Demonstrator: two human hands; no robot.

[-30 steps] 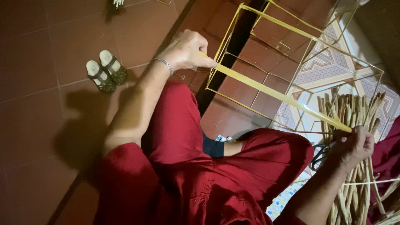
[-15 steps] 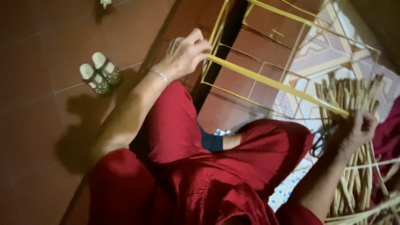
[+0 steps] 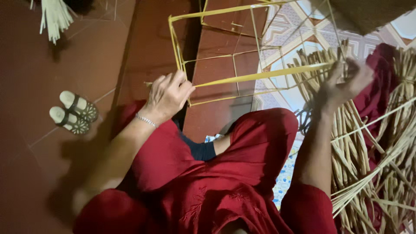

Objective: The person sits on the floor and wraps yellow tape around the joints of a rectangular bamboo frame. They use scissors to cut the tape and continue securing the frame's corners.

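The left hand (image 3: 167,96) is closing its fingers around one end of a flat yellow strip (image 3: 260,75) while the right hand (image 3: 342,82) is pinching the other end, stretching it across the yellow stick frame (image 3: 175,41), beside the bundle of cane sticks (image 3: 368,143).

Counts: 2 hands — left hand (image 3: 168,96) & right hand (image 3: 342,84) — on 1 long yellow strip (image 3: 260,76), 1 yellow stick frame (image 3: 242,52), 2 sandals (image 3: 73,112), 1 bracelet (image 3: 146,120), 1 pale bundle (image 3: 55,16) top left, plus cane sticks (image 3: 372,143) too many to count.
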